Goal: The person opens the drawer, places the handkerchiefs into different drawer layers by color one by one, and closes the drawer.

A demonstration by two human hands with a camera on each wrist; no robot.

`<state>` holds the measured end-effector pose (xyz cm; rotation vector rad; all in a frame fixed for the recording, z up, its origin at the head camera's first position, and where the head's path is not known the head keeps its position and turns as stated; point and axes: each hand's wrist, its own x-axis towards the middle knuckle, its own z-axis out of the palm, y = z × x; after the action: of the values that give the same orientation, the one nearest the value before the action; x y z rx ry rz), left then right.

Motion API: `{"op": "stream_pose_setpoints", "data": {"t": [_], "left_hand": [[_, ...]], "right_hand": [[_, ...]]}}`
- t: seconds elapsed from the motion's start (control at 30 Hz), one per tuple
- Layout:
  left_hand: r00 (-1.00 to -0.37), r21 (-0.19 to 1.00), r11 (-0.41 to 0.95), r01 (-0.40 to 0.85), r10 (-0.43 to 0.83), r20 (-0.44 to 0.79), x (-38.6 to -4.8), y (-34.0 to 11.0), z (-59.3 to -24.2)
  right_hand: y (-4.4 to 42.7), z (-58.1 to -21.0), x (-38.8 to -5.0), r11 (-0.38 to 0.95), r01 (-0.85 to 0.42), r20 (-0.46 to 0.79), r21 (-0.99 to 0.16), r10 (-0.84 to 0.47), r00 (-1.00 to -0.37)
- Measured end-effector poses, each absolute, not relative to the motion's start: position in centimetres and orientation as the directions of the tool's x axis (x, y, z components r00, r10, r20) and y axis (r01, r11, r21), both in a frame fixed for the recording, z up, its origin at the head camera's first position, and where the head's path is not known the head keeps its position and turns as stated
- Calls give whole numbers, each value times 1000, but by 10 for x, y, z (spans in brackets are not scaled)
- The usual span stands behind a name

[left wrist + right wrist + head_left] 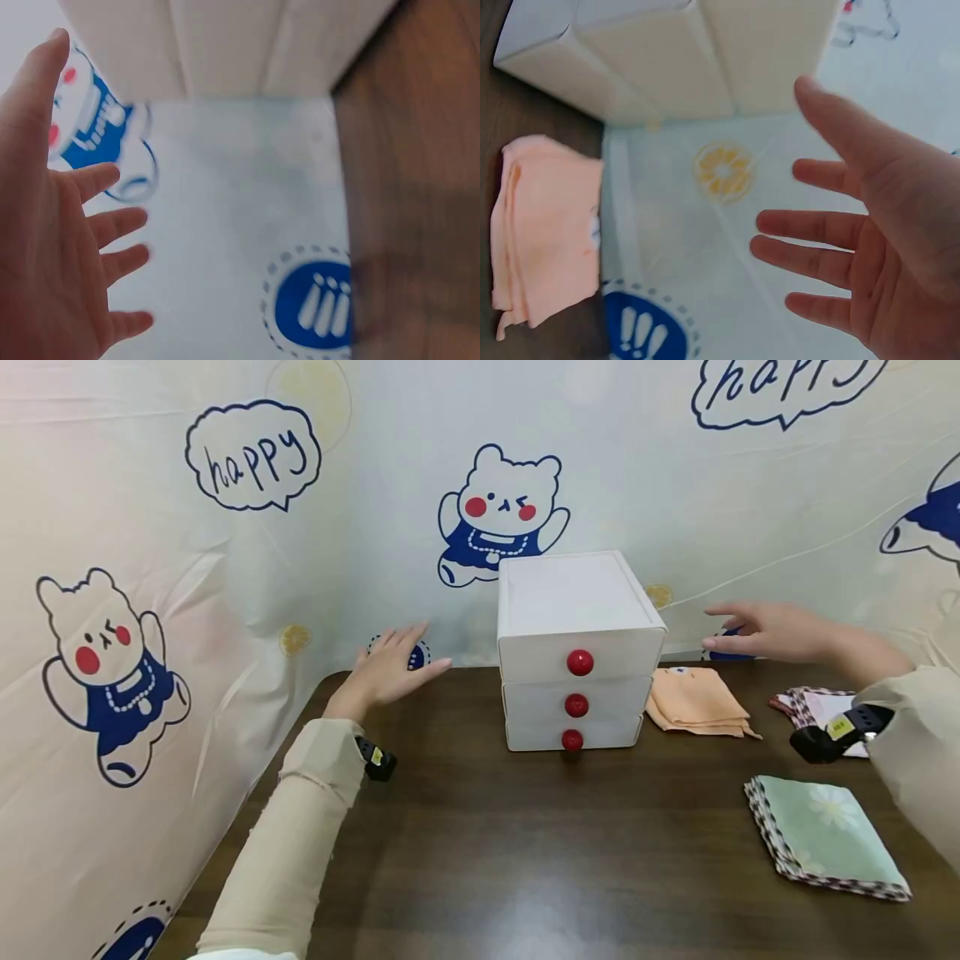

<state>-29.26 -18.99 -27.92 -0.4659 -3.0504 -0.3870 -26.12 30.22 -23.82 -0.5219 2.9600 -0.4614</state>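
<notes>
A white box of three stacked drawers (pixel 581 597) with red round knobs stands at the back of the table. To its left, my left hand (pixel 390 668) hovers with fingers spread, touching nothing; the left wrist view shows the same hand (pixel 56 217) apart from the drawer box's side. My right hand (pixel 783 631) is raised to the right of the box, above the cloths, its fingers extended and holding nothing. In the right wrist view, a folded orange cloth (pixel 551 232) lies beside the drawer box (pixel 652 60), away from the right hand (pixel 885 240).
A folded green cloth with a checked edge (pixel 832 835) lies at the front right of the brown table (pixel 480 860). Behind it is a folded pink-and-white cloth with checked trim (pixel 806 706), partly hidden by the right wrist strap. A printed curtain (pixel 390 510) hangs behind the table.
</notes>
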Motion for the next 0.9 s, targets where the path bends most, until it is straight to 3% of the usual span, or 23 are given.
{"op": "stream_pose_setpoints", "data": {"t": [0.27, 0.6, 0.9], "left_hand": [[-885, 448, 766, 460, 438, 159, -264, -159, -258], [-840, 690, 494, 529, 419, 344, -245, -139, -256], [-837, 723, 435, 537, 379, 394, -253, -122, -258]], "right_hand": [[282, -216, -231, 874, -397, 50, -280, -400, -915], [260, -211, -198, 838, -467, 95, -281, -460, -883], [240, -219, -192, 782, -487, 57, -388, -507, -860]]}}
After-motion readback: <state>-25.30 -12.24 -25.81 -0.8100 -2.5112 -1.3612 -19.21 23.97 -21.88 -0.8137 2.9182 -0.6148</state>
